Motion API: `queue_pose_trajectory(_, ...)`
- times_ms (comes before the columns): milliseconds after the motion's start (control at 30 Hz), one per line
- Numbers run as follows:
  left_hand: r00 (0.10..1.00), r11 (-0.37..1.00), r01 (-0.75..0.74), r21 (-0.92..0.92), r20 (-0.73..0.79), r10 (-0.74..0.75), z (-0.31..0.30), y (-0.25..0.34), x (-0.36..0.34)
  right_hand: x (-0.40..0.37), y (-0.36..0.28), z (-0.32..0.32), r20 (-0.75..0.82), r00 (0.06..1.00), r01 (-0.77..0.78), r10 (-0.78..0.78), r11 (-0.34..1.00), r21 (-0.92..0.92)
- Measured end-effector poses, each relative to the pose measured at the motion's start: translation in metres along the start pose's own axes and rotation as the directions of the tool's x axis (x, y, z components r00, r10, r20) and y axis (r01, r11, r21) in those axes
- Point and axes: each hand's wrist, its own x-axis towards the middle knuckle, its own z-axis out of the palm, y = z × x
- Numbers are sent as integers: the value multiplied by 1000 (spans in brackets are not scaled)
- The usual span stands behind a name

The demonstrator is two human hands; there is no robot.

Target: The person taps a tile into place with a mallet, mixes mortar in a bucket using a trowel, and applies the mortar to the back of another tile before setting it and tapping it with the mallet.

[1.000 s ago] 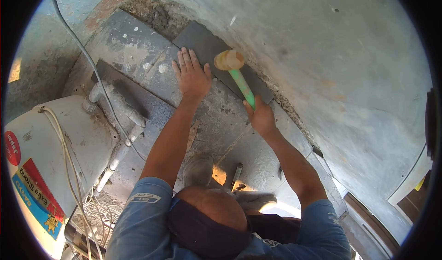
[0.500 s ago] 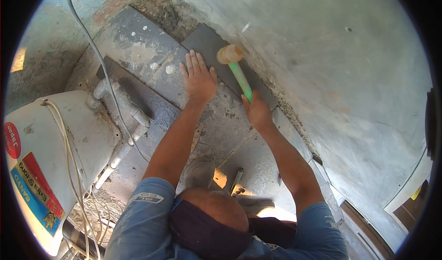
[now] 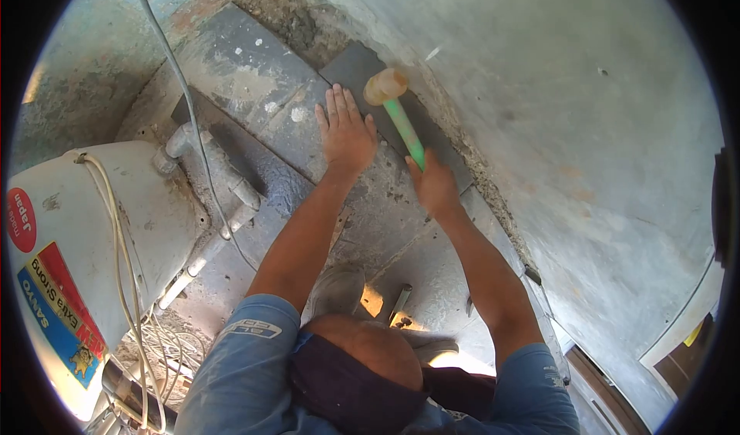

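Observation:
My left hand point(image 3: 348, 133) lies flat with fingers extended, across the edge where a dusty grey floor tile point(image 3: 254, 57) meets a narrower dark tile point(image 3: 447, 148). In my right hand point(image 3: 435, 184) is a rubber mallet point(image 3: 403, 125), gripped low on its green handle. Its tan head overlaps the dark tile in this view, just right of my left fingertips. That dark tile runs along the foot of the grey wall, at a slant.
A white tank-like appliance point(image 3: 146, 204) with stickers stands at left, beside grey pipes point(image 3: 220, 169) and a hanging cable point(image 3: 176, 80). Rough broken mortar point(image 3: 289, 19) fills the far corner. The plastered wall point(image 3: 563, 142) rises at right. A short tube point(image 3: 399, 302) lies near my shoe.
The whole view has shifted slightly, so the surroundings sit further right. Against the dark tile, the mallet head has moved a little left, toward my left fingers. My left hand keeps its place.

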Motion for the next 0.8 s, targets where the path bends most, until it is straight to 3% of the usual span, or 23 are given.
queue_pose_trajectory(100,1000,1000,17,-1,13,-17,3,-2,2,-3,-4,1,-70,995,77,-73,996,47)
queue_pose_trajectory(167,999,1000,11,-8,31,-11,0,-1,-3,-4,-4,2,-45,999,1,3,996,94)
queue_pose_trajectory(300,1000,1000,14,11,25,-15,0,0,1,4,-12,-3,0,999,35,-35,999,9)
queue_pose_trajectory(400,998,999,25,22,56,-26,0,-3,-2,4,-10,4,-60,998,15,-13,999,34)
queue_pose_trajectory(500,998,1000,8,22,68,-10,-2,1,1,12,-8,-3,-19,994,106,-108,992,-62)
queue_pose_trajectory(567,997,1000,19,11,71,-20,0,0,0,-5,-9,-12,-96,986,141,-138,990,30)
queue_pose_trajectory(700,1000,998,-4,58,11,3,0,0,-1,-51,35,-14,-173,980,110,-100,993,45)
queue_pose_trajectory(767,1000,998,-15,64,1,15,1,0,1,-63,69,-4,-38,999,-33,29,995,-93)
queue_pose_trajectory(800,1000,997,-15,70,-7,16,2,-1,0,-67,72,-8,-43,998,-49,45,994,-97)
